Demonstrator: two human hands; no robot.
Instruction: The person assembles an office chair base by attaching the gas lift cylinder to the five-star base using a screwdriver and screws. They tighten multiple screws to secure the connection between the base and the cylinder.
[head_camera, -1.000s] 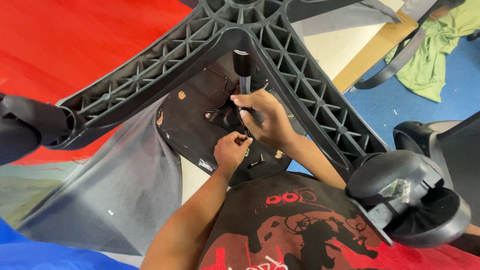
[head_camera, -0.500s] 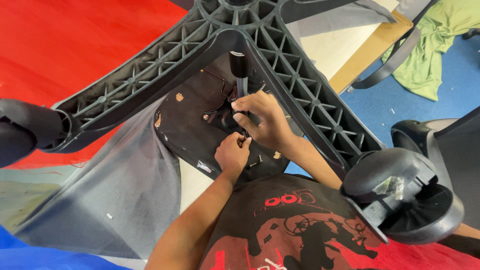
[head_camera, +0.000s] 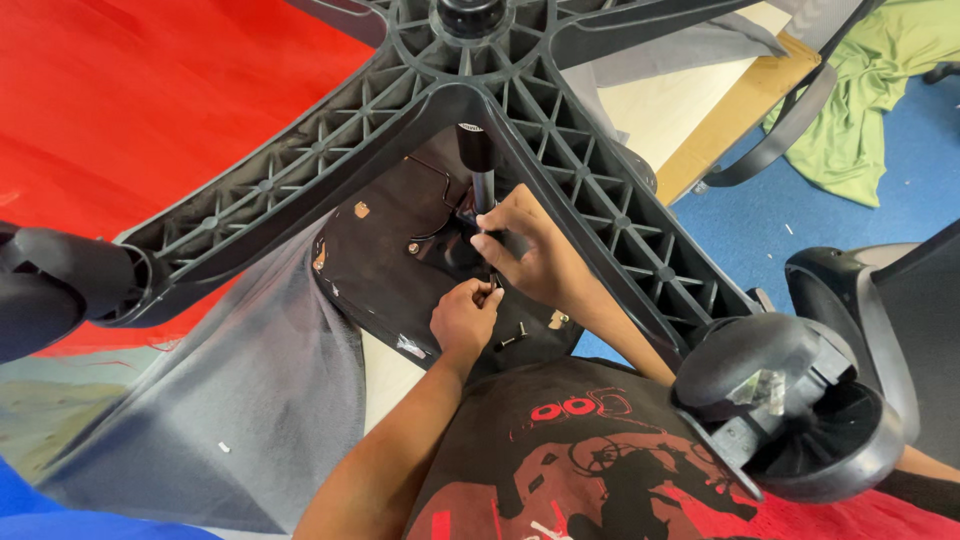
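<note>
An office chair lies upside down in front of me, its black ribbed star base (head_camera: 330, 150) reaching toward the camera. My left hand (head_camera: 462, 320) and my right hand (head_camera: 525, 250) meet under the base at the black seat plate (head_camera: 400, 270), beside the gas column (head_camera: 478, 165). The right hand's fingers pinch a small dark part at the metal mechanism. The left hand's fingers are closed around something thin just below it; I cannot make out what. A loose bolt (head_camera: 512, 338) lies on the seat plate near the left wrist.
A caster wheel (head_camera: 790, 400) hangs close at the lower right and another (head_camera: 50, 290) at the left edge. Grey fabric (head_camera: 240, 400) drapes below the seat. A second black chair (head_camera: 890, 300) stands right, on blue floor with a green cloth (head_camera: 870, 110).
The view has shifted slightly; both hands stay at the mechanism under the seat, with the right hand's fingers working a little lower on the part.
</note>
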